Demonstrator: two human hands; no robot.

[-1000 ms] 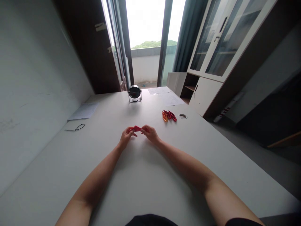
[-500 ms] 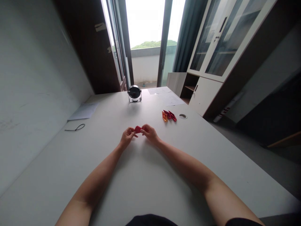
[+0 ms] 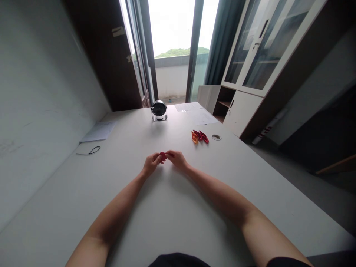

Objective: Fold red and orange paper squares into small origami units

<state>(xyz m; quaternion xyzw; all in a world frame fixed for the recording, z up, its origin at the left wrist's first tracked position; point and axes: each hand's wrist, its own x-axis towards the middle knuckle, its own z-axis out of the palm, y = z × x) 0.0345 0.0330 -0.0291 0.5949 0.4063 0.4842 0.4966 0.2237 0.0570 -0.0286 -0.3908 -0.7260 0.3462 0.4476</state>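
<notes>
A small piece of folded red paper (image 3: 162, 156) is held just above the white table, between both hands. My left hand (image 3: 151, 163) pinches its left side, thumb on the near face. From the right, the fingertips of my right hand (image 3: 176, 159) close on its upper right edge. Fingers cover much of the paper, so its full shape is hidden. Beyond my right hand lie folded paper boats, an orange one (image 3: 194, 138) on the left and red ones (image 3: 204, 137) beside it.
A roll of white tape (image 3: 216, 137) lies right of the boats. A round black and silver fan-like device (image 3: 159, 110) stands at the back. Paper sheets (image 3: 98, 132) and a black cable tie (image 3: 91, 151) lie on the left; more sheets (image 3: 204, 118) lie at the back right.
The red paper has turned and shows less of itself between my fingers. Both hands have shifted slightly, with the left fingers closing further around it.
</notes>
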